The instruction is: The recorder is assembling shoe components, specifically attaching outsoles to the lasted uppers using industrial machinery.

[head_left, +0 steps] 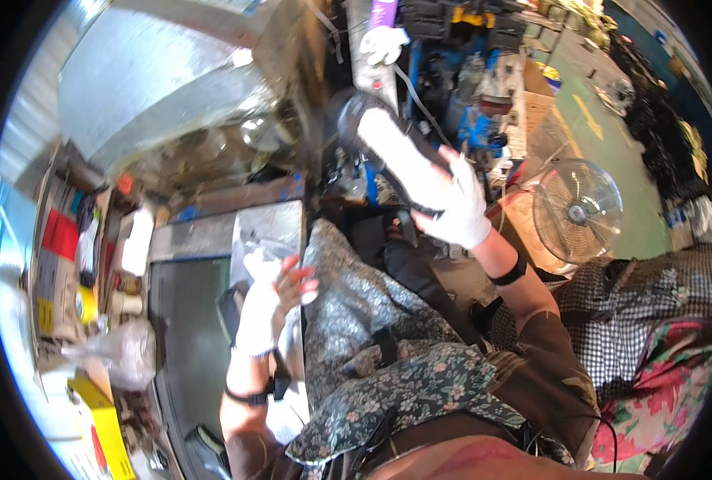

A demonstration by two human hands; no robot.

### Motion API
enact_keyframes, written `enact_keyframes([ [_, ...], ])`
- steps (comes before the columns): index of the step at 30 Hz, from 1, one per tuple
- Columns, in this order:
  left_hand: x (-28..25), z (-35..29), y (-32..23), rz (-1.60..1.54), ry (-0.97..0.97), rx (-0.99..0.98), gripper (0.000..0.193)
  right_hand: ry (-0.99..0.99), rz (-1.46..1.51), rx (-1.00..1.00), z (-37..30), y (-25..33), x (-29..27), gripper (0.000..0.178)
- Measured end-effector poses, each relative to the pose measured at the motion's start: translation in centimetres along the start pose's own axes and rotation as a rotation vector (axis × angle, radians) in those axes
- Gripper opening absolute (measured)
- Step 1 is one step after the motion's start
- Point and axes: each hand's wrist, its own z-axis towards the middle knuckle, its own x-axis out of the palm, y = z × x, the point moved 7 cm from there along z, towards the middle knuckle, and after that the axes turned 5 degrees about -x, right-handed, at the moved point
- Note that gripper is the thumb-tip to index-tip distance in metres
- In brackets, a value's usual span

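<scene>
My right hand, in a white fingertip-less glove, holds a black shoe by one end. A long white strip, sole or insole, shows along the shoe's face. The shoe is lifted up and away from me, its far end near a grey post. My left hand, gloved the same way, hovers over a pale metal ledge with its fingers spread and blurred. Nothing shows in its grasp. Close beside it is a dark shoe-like item, partly hidden by the hand.
A large machine with a metal hood stands ahead left. Shelves with boxes, tape and a plastic bag line the left, beside a dark belt-like surface bearing another shoe. A caged fan and checked cloth are right.
</scene>
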Motion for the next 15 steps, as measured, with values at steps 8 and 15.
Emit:
enact_keyframes([
  [8, -2.7, -4.0, 1.6, -0.453, -0.206, -0.286, 0.056, 0.095, 0.277, -0.649, -1.5, 12.1, 6.6, 0.069],
  [15, -17.4, -0.1, -1.4, -0.260, -0.528, 0.046, 0.021, 0.481, 0.343, 0.051, -7.6, 7.6, 10.2, 0.064],
])
